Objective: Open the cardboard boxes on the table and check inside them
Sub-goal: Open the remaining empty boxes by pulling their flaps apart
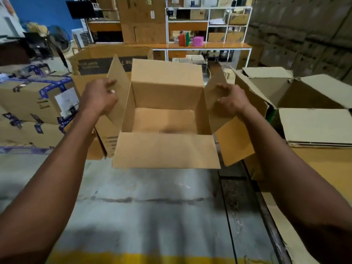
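Both forearms reach to an open cardboard box (165, 119): left hand (99, 98) grips its left flap, right hand (230, 100) its right flap. Taped boxes (36, 100) crowd the left, a torn open box (297, 88) the right, shelving (207, 21) behind.

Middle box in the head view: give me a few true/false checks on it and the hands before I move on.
1. All four flaps of the middle box are folded open. True.
2. The left hand grips the left side flap. True.
3. The box holds packed items. False: only its bare cardboard floor shows.
4. The right hand hangs free, away from the box. False: it holds the right side flap.
5. The grey box on the right is taped shut. False: its flaps are open.
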